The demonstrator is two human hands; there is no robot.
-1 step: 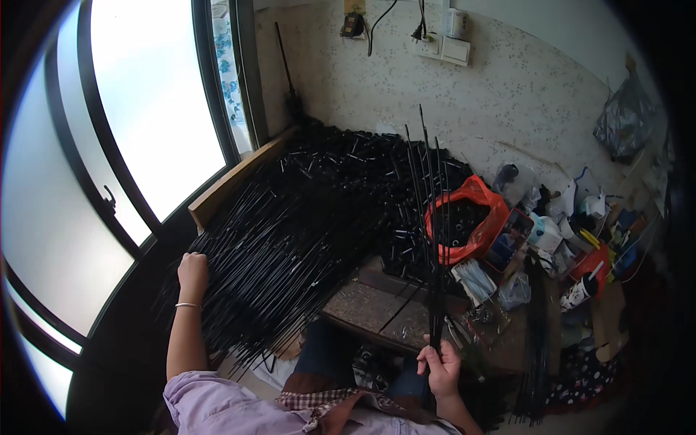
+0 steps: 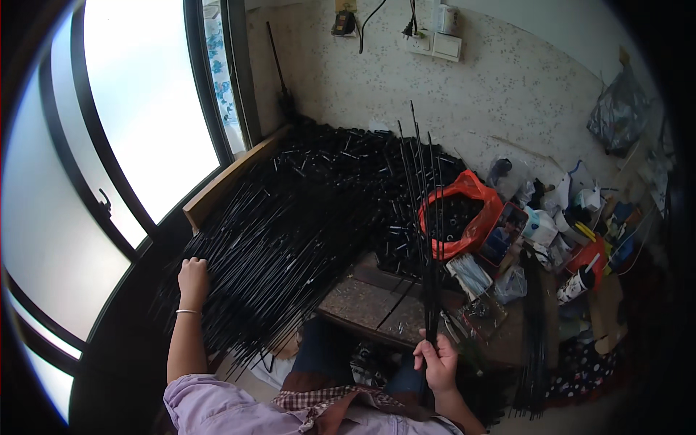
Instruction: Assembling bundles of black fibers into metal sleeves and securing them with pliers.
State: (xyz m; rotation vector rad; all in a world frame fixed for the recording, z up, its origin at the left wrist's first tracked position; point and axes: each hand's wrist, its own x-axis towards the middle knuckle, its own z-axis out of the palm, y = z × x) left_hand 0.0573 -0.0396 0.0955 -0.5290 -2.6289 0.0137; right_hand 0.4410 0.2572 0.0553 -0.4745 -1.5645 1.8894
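Observation:
A few long, thin black rods (image 2: pixel 429 268) stand nearly upright in my right hand (image 2: pixel 437 360), which is closed around their lower ends in front of the bench. My left hand (image 2: pixel 193 279) is curled at the left edge of a broad pile of similar black rods (image 2: pixel 268 254). Its fingertips point away from view, so whatever they grip is hidden. The piled rods lie slanting, their near ends sticking out past the bench edge. Behind them spreads a heap of short black tube-like pieces (image 2: pixel 355 156).
The wooden bench (image 2: pixel 362 301) has a raised board (image 2: pixel 235 174) along its left side, by the window. On the right are a red plastic bag (image 2: pixel 471 250) of small black parts, a phone (image 2: pixel 503 233), pliers (image 2: pixel 453 326), a patterned cup (image 2: pixel 576 286) and clutter.
The whole view has shifted slightly, moving most things a little left. Both hands keep nearly the same place and grip, and the upright rods stay in my right hand.

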